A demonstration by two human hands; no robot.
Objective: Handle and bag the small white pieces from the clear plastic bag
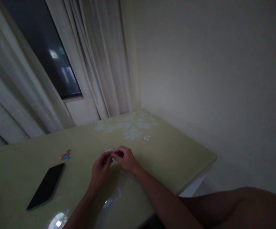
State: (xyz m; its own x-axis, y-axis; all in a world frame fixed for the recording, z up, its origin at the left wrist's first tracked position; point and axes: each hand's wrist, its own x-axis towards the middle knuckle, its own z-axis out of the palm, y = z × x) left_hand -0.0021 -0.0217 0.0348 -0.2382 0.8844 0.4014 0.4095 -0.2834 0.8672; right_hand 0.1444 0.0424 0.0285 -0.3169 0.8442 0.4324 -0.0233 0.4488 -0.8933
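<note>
"Since the frame was dim, what did you log for the hands?"

"Left hand (100, 168) and right hand (126, 160) met just below frame centre, fingertips closed on a tiny pinkish piece (111, 154) between them."

"Handling?"

"Looked light, probably stiff and easy to drop; I judged a fingertip pinch at its edges best. Shape was too small to tell."

"Nearby?"

"Pale item (108, 149) just behind the fingers, coloured pieces (65, 155) left of centre, white bits (147, 138) right of centre, dark flat device (46, 184) lower left, all on the table (176, 152)."
</note>
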